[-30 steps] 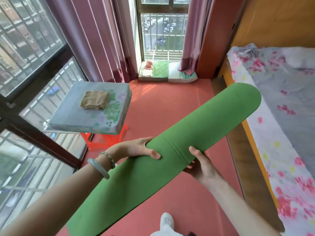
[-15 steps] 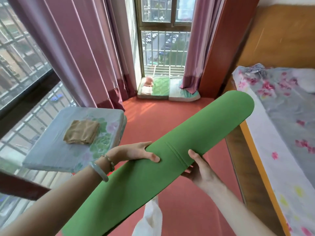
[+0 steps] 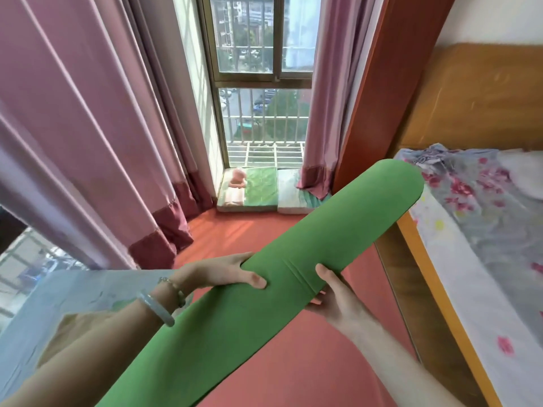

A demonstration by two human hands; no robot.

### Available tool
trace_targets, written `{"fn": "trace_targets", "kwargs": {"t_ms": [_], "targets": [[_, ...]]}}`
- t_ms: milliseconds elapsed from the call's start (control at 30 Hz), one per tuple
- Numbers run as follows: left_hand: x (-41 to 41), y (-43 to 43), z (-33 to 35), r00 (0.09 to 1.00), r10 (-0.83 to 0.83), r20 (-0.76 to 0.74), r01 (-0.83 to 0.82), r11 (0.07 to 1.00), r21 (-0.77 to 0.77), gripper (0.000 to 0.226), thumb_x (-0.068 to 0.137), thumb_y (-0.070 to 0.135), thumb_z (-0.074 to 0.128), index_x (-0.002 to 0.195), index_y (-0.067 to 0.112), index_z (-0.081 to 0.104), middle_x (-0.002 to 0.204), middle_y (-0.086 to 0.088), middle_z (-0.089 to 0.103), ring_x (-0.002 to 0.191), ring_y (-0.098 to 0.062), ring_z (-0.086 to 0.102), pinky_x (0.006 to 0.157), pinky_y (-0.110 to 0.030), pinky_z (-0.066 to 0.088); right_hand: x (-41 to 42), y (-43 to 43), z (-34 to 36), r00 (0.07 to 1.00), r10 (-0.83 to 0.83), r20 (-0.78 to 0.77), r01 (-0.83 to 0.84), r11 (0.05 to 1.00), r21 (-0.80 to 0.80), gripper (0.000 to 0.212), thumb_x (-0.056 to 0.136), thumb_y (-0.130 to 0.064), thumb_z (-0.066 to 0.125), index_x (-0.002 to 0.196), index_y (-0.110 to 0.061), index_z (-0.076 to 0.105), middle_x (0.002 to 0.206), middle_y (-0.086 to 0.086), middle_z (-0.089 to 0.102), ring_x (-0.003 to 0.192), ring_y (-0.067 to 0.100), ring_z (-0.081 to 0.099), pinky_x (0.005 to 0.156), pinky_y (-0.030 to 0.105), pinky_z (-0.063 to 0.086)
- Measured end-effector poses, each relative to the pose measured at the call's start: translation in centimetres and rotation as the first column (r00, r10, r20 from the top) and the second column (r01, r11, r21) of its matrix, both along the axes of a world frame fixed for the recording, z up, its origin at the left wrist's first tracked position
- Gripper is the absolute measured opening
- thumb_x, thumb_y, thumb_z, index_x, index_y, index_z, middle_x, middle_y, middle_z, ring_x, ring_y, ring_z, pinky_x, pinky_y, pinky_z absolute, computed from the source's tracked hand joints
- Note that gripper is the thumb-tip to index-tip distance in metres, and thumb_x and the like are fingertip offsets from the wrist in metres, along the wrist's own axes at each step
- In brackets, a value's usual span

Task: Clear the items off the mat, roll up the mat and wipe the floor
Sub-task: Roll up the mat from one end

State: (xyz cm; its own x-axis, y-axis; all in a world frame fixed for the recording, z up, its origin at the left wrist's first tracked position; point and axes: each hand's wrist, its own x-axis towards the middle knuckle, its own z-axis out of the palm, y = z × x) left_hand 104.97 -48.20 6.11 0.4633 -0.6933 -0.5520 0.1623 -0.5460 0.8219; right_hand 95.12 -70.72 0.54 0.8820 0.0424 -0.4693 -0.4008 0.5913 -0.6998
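Above the red floor (image 3: 308,362), left hand (image 3: 223,273) and right hand (image 3: 335,298) clasp the matte green rolled mat (image 3: 264,289).

Left wrist wears pale bangle (image 3: 157,311) and thin bracelet (image 3: 175,290).

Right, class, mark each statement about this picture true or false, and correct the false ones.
1. The green mat is rolled up and held above the floor. True.
2. Only the left hand grips it. False: the right hand grips it too.
3. A pale bangle is on the left wrist. True.
4. The curtains are blue. False: they are pink.
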Motion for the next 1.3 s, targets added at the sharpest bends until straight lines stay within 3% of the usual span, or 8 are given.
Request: {"fn": "trace_targets", "kwargs": {"t_ms": [267,400,600,733,833,933,1200,1300], "targets": [[15.7,-4.2,-1.9,0.999,0.008,0.031,-0.009,0.999,0.048,0.075,0.062,0.046,0.074,0.127,0.026,0.043,0.117,0.001,0.066,0.098,-0.016,0.068,0.081,-0.027,0.054,15.5,-4.2,-0.8,0.999,0.013,-0.04,-0.014,1.0,-0.012,0.09,0.053,-0.035,0.088,0.131,-0.013,0.049,0.106,0.013,0.064,0.087,0.028,0.065,0.065,0.041,0.057],[24.1,-7.5,-1.9,1.0,0.028,0.001,-0.028,0.999,0.028,0.04,0.085,0.023,0.067,0.117,0.034,0.045,0.111,0.008,0.065,0.091,-0.008,0.069,0.078,-0.022,0.053,24.7,-7.6,-0.7,0.998,0.054,-0.04,-0.055,0.998,-0.03,0.102,0.038,-0.038,0.091,0.128,-0.014,0.05,0.112,0.015,0.063,0.092,0.03,0.065,0.066,0.041,0.057],[36.0,-12.0,-1.6,0.997,0.073,-0.012,-0.072,0.997,0.015,0.075,0.063,0.042,0.074,0.13,0.023,0.046,0.12,-0.001,0.065,0.105,-0.022,0.065,0.09,-0.035,0.053,37.3,-12.5,0.1,0.995,0.078,-0.06,-0.08,0.996,-0.043,0.094,0.048,-0.039,0.09,0.13,-0.014,0.05,0.119,0.016,0.061,0.094,0.031,0.065,0.066,0.042,0.057],[42.5,-13.8,-1.7,0.993,0.107,-0.043,-0.107,0.994,-0.002,0.066,0.064,0.038,0.074,0.124,0.024,0.05,0.121,-0.005,0.065,0.106,-0.026,0.065,0.087,-0.035,0.054,44.2,-14.4,0.2,0.992,0.114,-0.053,-0.115,0.993,-0.023,0.101,0.037,-0.041,0.092,0.126,-0.014,0.053,0.117,0.015,0.064,0.09,0.028,0.069,0.069,0.042,0.056],[47.3,-14.0,-2.6,0.991,0.12,-0.054,-0.119,0.993,0.013,0.061,0.069,0.039,0.074,0.124,0.024,0.051,0.119,-0.003,0.066,0.104,-0.025,0.066,0.09,-0.038,0.053,49.0,-15.2,-0.3,0.989,0.135,-0.06,-0.135,0.991,-0.007,0.072,0.064,-0.037,0.078,0.127,-0.014,0.052,0.114,0.015,0.066,0.092,0.028,0.068,0.068,0.041,0.056],[52.5,-14.1,-3.6,0.99,0.126,-0.068,-0.125,0.992,0.03,0.067,0.067,0.041,0.076,0.126,0.024,0.049,0.12,-0.005,0.066,0.107,-0.027,0.065,0.097,-0.045,0.049,54.3,-15.6,-1.1,0.987,0.142,-0.075,-0.142,0.99,0.005,0.059,0.072,-0.031,0.067,0.126,-0.012,0.052,0.115,0.017,0.065,0.093,0.029,0.068,0.069,0.041,0.056],[69.7,-13.8,-5.5,0.993,0.06,-0.1,-0.057,0.998,0.033,0.076,0.066,0.044,0.076,0.131,0.024,0.044,0.125,-0.007,0.062,0.109,-0.027,0.063,0.098,-0.045,0.048,70.7,-14.9,-2.5,0.99,0.098,-0.1,-0.101,0.995,-0.028,0.074,0.062,-0.036,0.082,0.124,-0.009,0.053,0.105,0.015,0.068,0.091,0.031,0.067,0.069,0.043,0.058],[76.4,-13.2,-6.5,0.994,0.059,-0.094,-0.053,0.996,0.066,0.087,0.063,0.052,0.08,0.136,0.028,0.038,0.13,-0.007,0.058,0.111,-0.026,0.063,0.097,-0.044,0.049,76.2,-14.7,-2.4,0.991,0.079,-0.107,-0.085,0.995,-0.048,0.069,0.068,-0.034,0.073,0.128,-0.007,0.05,0.109,0.015,0.066,0.093,0.031,0.066,0.07,0.042,0.058]]}}
